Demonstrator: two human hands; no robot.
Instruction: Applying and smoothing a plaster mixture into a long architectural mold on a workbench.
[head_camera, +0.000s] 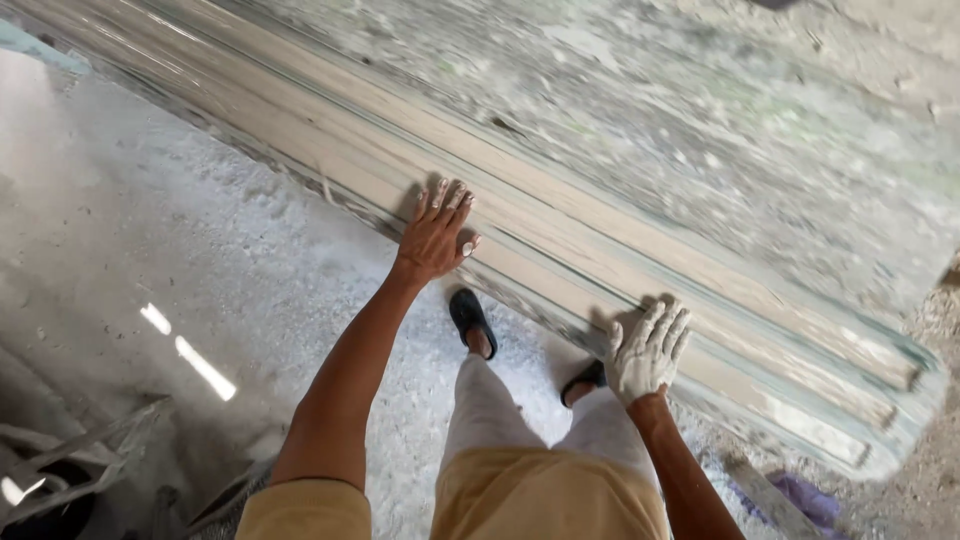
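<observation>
Stone slabs (640, 250), pale and dusty, lean stacked on edge and run diagonally from upper left to lower right; all positions below are relative to this stack. Left of the stack: wet, white-dusted floor (180, 250). Left hand (435, 232) lies flat on the stack's top edge near mid-length, fingers straight and slightly spread, gripping nothing. Below the stack, between the hands: two dark sandals (472, 318) on the floor. Right hand (647, 352), coated in white dust, presses flat on the edge further toward the lower right, fingers extended and close together. A purple scrap (810, 500) sits under the stack's lower right end.
</observation>
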